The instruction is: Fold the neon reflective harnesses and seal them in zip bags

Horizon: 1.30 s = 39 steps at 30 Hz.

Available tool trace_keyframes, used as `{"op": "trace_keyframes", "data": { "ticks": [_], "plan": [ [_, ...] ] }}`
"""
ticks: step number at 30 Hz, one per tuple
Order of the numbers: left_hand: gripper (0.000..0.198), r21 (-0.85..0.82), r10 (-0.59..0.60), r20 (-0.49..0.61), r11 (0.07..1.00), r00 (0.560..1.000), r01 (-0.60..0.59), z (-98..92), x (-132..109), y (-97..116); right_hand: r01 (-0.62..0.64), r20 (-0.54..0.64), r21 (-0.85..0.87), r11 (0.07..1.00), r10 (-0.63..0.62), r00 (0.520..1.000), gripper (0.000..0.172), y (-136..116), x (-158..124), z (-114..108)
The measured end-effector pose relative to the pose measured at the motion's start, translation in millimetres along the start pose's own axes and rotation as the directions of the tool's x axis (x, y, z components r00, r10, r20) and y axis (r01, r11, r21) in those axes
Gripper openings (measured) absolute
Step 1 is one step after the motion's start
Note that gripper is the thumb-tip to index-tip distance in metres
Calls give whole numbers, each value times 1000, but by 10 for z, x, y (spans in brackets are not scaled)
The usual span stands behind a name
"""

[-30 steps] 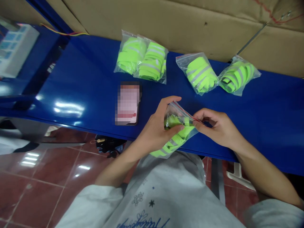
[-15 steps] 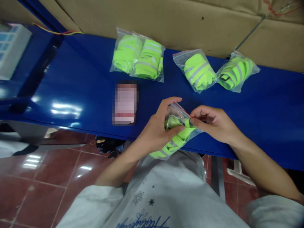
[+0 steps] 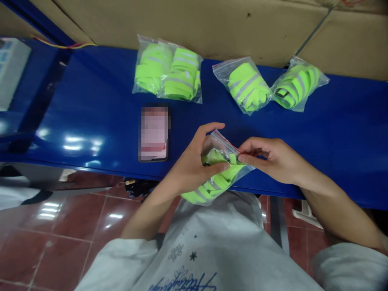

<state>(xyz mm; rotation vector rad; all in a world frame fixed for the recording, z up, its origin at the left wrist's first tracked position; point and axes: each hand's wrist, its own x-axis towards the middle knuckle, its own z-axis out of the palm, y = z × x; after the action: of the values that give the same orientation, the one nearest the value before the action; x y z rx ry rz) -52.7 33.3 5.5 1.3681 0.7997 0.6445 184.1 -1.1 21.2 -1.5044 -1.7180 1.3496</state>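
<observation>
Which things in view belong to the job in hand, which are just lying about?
In use:
Clear plastic zip bag of neon-green, grey-striped bands, held by left hand and right hand
Four similar filled bags, likely belonging too

Lying about, apparently:
Dark-edged rectangular phone, screen blurred
White box with pale-blue patches, far left
Thin red-and-yellow cable

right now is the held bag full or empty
Filled: grey-striped neon-yellow material shows through the clear bag.

The hands (image 3: 192, 165) (image 3: 273, 159) partly hide the held bag (image 3: 212, 186), and the phone screen (image 3: 154, 131) is pixelated beyond reading.
</observation>
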Motion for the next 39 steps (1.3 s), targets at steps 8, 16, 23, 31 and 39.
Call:
{"op": "trace_keyframes", "data": {
  "ticks": [8, 16, 23, 31, 39],
  "plan": [
    [51, 21, -57, -9, 998, 998, 57, 7, 39, -40, 24, -61, -34, 999, -26, 998, 16, -35, -15, 44],
    [22, 142, -1, -102, 990, 995, 15, 47, 38, 17, 63, -3, 80, 995, -63, 998, 17, -45, -2, 87],
    [5, 251, 119, -115, 964, 986, -87, 76, 54, 34, 100, -61, -1, 995, -99, 993, 8, 8, 38, 121],
    [14, 276, 155, -106, 954, 982, -121, 99, 33, -7, 169, -91, 50, 984, -165, 982, 9, 17, 53, 161],
    [14, 307, 209, -67, 935, 976, -179, 112, 38, -2, 188, -69, -35, 982, -190, 979, 8, 39, 55, 181]
  ]
}}
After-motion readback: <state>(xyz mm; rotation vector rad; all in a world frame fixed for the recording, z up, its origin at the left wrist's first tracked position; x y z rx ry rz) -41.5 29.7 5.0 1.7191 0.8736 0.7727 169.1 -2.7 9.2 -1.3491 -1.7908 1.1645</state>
